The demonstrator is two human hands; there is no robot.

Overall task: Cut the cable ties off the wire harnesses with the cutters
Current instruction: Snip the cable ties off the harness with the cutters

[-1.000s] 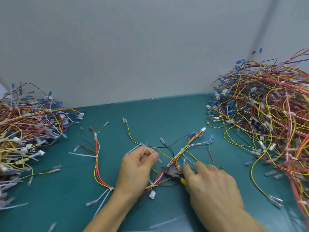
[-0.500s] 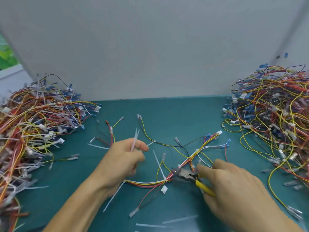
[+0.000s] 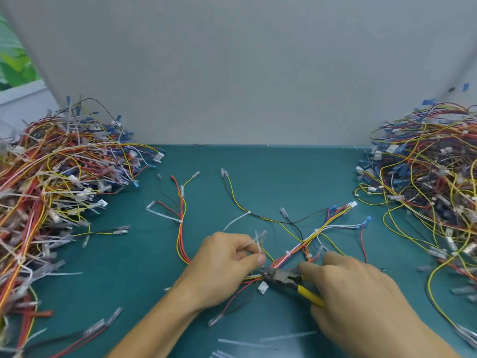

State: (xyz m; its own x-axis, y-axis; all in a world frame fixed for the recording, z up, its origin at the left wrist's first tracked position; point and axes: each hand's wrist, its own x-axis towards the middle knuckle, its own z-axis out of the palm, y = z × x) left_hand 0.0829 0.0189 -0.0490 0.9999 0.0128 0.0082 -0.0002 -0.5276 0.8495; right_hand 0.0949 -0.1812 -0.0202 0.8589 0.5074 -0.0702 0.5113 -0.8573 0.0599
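Note:
A wire harness (image 3: pixel 313 242) of red, yellow, white and black wires lies spread on the green mat in front of me, with white cable ties on it. My left hand (image 3: pixel 222 267) pinches cut translucent cable ties (image 3: pixel 256 241) and rests on the harness. My right hand (image 3: pixel 353 293) grips the yellow-handled cutters (image 3: pixel 284 277). Their dark jaws point left and touch the wire bundle just beside my left thumb. A white connector (image 3: pixel 263 287) lies under the jaws.
A large heap of harnesses (image 3: pixel 49 202) fills the left side, another heap (image 3: pixel 428 187) the right. Cut tie strips (image 3: pixel 242 343) lie on the green mat (image 3: pixel 284 171) near the front edge. A grey wall stands behind.
My left hand has come back down to the harness with the cut ties, next to the cutter jaws. The cutters moved slightly left along the bundle.

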